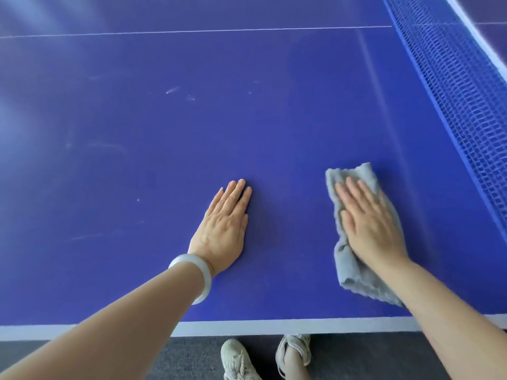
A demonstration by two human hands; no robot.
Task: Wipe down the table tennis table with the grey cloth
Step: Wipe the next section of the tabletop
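Flat, right hand [370, 223] presses grey cloth [354, 272] between net [461, 91] and table edge [274, 326].

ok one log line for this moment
phase: wipe | right hand: flat on grey cloth | left hand: flat on table | scuffs: upper left

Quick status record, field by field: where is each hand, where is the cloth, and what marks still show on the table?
left hand: flat on the table, fingers straight, holding nothing
right hand: pressed flat on the grey cloth, fingers straight
grey cloth: crumpled under the right hand, between the near edge and the net
table: blue surface, both hands on it
scuff marks: pale streaks beyond the left hand, fainter ones further left
net: along the right side, apart from the cloth
bracelet: pale, on the left wrist
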